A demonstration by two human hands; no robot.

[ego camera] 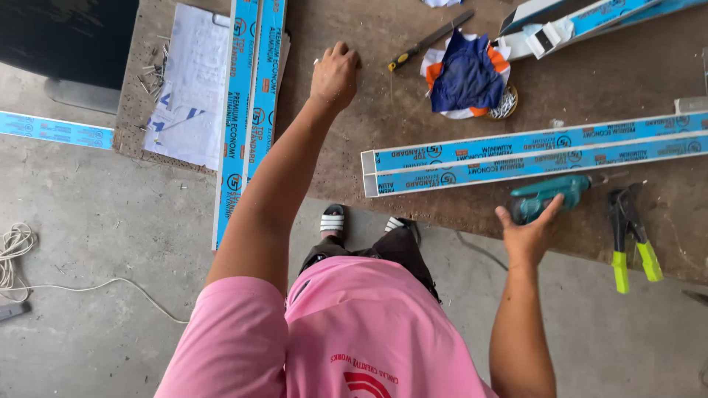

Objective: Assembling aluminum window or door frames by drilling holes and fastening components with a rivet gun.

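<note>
A: Surface (413, 147) first: a brown board, rough and speckled, with grey floor (103, 243) below its edge.

B: Biggest things on it?

A: 2 pairs of long profiles in blue film. 1 pair (247, 110) runs up and down at the left, overhanging the board's edge. The other pair (531, 158) lies crosswise at the right, open white ends toward the middle.

B: Then?

A: White paper (193, 81) just left of the upright pair, with loose screws (151, 70) beside it. A blue and orange cloth (466, 77) sits near the top, a file (431, 38) with a yellow handle to its left.

B: The hands?

A: Well apart. The left hand (334, 74) is stretched out with fingers curled down on the bare board, right of the upright pair. I cannot tell whether it pinches anything. The right hand (529, 234) is spread, palm against the butt of a teal drill (549, 195), fingers not closed round it.

B: Where does the drill lie?

A: Flat on the board, just below the crosswise pair, near the front edge. A riveter (630, 236) with green grips lies just right of it.

B: On the floor?

A: A white cord (29, 265) at the left.
</note>
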